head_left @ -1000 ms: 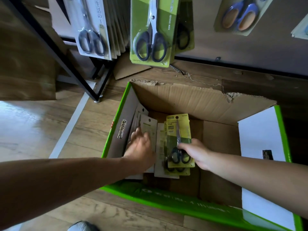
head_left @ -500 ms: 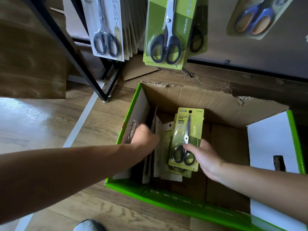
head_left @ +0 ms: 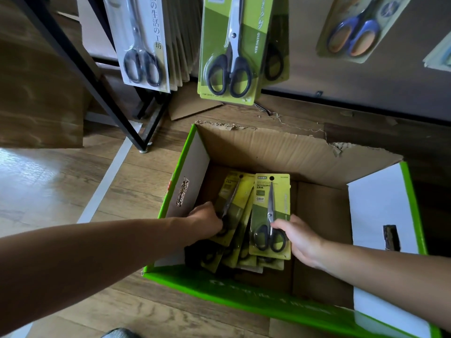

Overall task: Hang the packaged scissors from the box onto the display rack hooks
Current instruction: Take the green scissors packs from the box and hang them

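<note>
An open green cardboard box (head_left: 246, 296) stands on the wooden floor. Inside it lie several yellow-green scissors packs. My right hand (head_left: 299, 237) pinches the lower right edge of one pack (head_left: 271, 211), which faces up with black-handled scissors showing. My left hand (head_left: 207, 222) grips the lower end of another pack (head_left: 234, 198) beside it, tilted to the left. More packs (head_left: 244, 261) are stacked under both. Packaged scissors hang on the display rack above: a white pack (head_left: 142, 42), a green pack (head_left: 231, 50) and a blue-handled one (head_left: 356, 28).
The rack's black metal leg (head_left: 97, 86) slants down to the floor left of the box. A white box flap (head_left: 380, 208) stands open at the right. A loose cardboard piece (head_left: 192, 106) lies on the floor behind the box. A shoe tip (head_left: 119, 334) shows at the bottom.
My left hand has turned the left stack over, so yellow fronts show where white backs were, and now grips one pack. The right hand's pack has stayed about in place.
</note>
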Tool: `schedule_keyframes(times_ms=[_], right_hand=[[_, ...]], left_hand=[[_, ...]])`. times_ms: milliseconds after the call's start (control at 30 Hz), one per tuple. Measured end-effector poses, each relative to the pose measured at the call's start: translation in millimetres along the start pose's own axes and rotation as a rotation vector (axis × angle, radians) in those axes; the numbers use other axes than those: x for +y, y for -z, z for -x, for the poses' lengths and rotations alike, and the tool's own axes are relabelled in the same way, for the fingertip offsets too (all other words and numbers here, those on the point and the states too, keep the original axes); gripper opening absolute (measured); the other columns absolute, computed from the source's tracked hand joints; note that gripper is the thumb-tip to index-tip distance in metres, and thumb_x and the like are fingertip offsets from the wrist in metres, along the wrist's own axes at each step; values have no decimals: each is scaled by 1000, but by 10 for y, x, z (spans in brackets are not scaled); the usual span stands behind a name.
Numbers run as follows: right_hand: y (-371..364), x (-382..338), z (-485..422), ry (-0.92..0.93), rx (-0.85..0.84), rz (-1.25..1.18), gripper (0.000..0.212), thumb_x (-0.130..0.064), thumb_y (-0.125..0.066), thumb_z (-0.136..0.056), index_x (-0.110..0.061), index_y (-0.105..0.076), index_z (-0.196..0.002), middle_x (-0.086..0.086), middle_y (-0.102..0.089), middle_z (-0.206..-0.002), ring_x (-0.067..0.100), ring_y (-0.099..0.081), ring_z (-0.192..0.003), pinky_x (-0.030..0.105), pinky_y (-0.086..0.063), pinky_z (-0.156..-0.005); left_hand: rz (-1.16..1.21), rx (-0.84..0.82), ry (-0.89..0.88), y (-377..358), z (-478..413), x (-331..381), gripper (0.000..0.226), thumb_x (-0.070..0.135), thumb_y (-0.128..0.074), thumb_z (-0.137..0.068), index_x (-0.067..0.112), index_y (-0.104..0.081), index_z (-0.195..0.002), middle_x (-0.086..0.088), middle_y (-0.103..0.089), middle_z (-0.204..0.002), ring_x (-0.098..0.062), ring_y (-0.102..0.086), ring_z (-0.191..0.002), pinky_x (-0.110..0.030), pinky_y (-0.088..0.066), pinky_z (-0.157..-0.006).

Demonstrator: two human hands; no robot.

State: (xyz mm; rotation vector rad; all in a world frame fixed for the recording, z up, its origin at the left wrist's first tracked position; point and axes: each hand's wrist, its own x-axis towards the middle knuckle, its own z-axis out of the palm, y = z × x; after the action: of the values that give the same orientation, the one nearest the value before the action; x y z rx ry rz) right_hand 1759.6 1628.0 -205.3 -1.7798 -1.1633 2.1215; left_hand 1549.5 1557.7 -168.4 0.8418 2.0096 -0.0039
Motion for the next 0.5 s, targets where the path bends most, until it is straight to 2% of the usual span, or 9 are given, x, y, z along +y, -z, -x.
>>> schedule_keyframes(times_ms=[67,133,200,267,300,333,400,500], right_hand=[[24,-38,-9,-6,7,11,39,-18,-68,-82,-6,-55,-116,15,-61,-122,28,-54,-116,44,-31,-112],[53,-127,-9,-17,3,4,32,-17,-65,-87,-4,-57,-114,10,-62,-118,26,-53,-116,40,-33,-108],[76,-227,13,-67,-27,2,26,-24,-64,-88,-9,-59,-109,4,-62,-112,21,-52,-112,39,-34,-106],[130,-274,23,-83,-89,-40,20,-22,-61,-90,-8,-64,-104,9,-71,-102,25,-64,-99,41,-47,-93],[178,-267,21,-77,-95,-70,17,-18,-60,-91,-7,-66,-102,11,-73,-96,27,-67,-92,40,-50,-86],[225,-242,30,-76,-90,-84,19,-17,-62,-88,-7,-67,-103,11,-74,-97,28,-67,-94,41,-50,-88],[291,-172,52,-93,-32,-70,34,-21,-65,-83,-8,-65,-114,12,-70,-111,30,-61,-108,46,-42,-100],[420,-76,40,-77,9,-132,24,-13,-56,-93,-8,-64,-115,15,-68,-117,31,-59,-111,46,-42,-99]], left_hand=[[-35,29,1,-45,-16,-33,41,24,-60,-89,12,-51,-127,-12,-56,-123,-28,-57,-110,-33,-50,-89],[-34,56,4,-76,-28,-1,48,26,-67,-84,14,-49,-126,-11,-56,-123,-28,-58,-111,-35,-50,-91],[20,69,34,-70,-63,39,60,24,-78,-77,10,-45,-125,-12,-57,-121,-29,-59,-110,-38,-51,-93],[82,71,63,-51,-105,45,69,24,-85,-69,5,-45,-122,-11,-59,-118,-28,-60,-108,-36,-52,-91],[94,55,71,-44,-118,47,67,25,-87,-68,3,-49,-120,-11,-61,-115,-27,-61,-106,-34,-52,-87],[100,31,74,-47,-134,47,62,26,-86,-68,1,-55,-116,-11,-64,-111,-26,-63,-102,-32,-53,-83],[120,-23,76,-72,-166,30,46,25,-85,-70,2,-65,-105,-10,-69,-98,-24,-66,-91,-29,-52,-74],[152,-60,65,-107,-158,41,27,22,-82,-75,7,-63,-88,-4,-63,-80,-19,-62,-80,-27,-49,-68]])
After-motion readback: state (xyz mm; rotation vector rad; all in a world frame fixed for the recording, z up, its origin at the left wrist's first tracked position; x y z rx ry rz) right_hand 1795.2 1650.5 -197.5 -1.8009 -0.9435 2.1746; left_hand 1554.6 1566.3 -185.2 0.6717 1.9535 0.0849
